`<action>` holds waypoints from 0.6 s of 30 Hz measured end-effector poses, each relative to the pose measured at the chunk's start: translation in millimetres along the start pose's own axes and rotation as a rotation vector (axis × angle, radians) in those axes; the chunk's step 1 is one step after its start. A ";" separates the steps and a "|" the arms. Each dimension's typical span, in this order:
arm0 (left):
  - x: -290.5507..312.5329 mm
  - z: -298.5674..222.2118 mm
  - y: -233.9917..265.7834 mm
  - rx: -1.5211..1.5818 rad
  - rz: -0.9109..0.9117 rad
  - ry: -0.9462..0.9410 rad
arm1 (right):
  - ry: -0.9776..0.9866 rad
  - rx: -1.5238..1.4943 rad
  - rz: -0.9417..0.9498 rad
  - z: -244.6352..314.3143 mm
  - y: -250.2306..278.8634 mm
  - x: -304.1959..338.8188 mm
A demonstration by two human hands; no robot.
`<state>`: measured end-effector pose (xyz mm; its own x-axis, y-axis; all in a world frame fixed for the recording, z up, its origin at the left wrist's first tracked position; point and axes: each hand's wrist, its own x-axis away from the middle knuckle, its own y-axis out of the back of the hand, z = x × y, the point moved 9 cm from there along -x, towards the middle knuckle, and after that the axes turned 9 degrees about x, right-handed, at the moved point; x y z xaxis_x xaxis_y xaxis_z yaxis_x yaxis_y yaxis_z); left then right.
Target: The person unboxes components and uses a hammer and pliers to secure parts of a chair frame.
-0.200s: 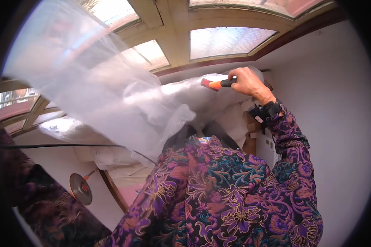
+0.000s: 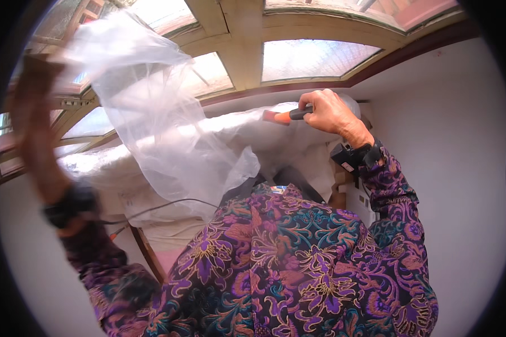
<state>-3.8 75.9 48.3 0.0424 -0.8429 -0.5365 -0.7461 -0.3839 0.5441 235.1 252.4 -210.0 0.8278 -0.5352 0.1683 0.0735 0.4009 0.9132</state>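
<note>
My right hand (image 2: pixel 329 114) is closed around the black grip of a short tool (image 2: pixel 284 117). It has an orange neck and a flat red head, whose exact kind I cannot make out. Raised at the far left, my left hand (image 2: pixel 36 92) is smeared by motion, so its fingers do not show clearly. Beside it, the upper end of a crumpled clear plastic sheet (image 2: pixel 157 123) spreads toward the windows; whether the hand grips it I cannot tell. The sheet's lower part hangs down in front of my body.
Wooden window frames (image 2: pixel 244 45) run across the top. Below them lies a long plastic-covered surface (image 2: pixel 230 121). A dark cable (image 2: pixel 168 205) curves past my left side. White wall (image 2: pixel 461 140) stands at the right, with a pale boxy object (image 2: pixel 358 203) near my right forearm.
My left forearm now shows raised at the left, hiding the round disc tool seen there before. The plastic sheet has bunched and shifted. My right hand has moved slightly left with its tool.
</note>
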 end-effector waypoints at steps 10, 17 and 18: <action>92.4 72.6 -270.5 0.445 0.319 0.272 | 0.179 -0.233 -0.090 77.2 46.5 6.4; 93.5 75.2 -252.2 0.514 0.267 0.333 | 0.266 -0.403 -0.222 111.5 75.6 8.8; 93.6 72.0 -248.6 0.518 0.248 0.317 | 0.314 -0.415 -0.248 119.6 80.1 12.0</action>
<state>137.8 119.5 -183.7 -0.0372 -0.9838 -0.1754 -0.9790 0.0007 0.2038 184.4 189.2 -90.4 0.8788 -0.4292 -0.2084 0.4460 0.5840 0.6783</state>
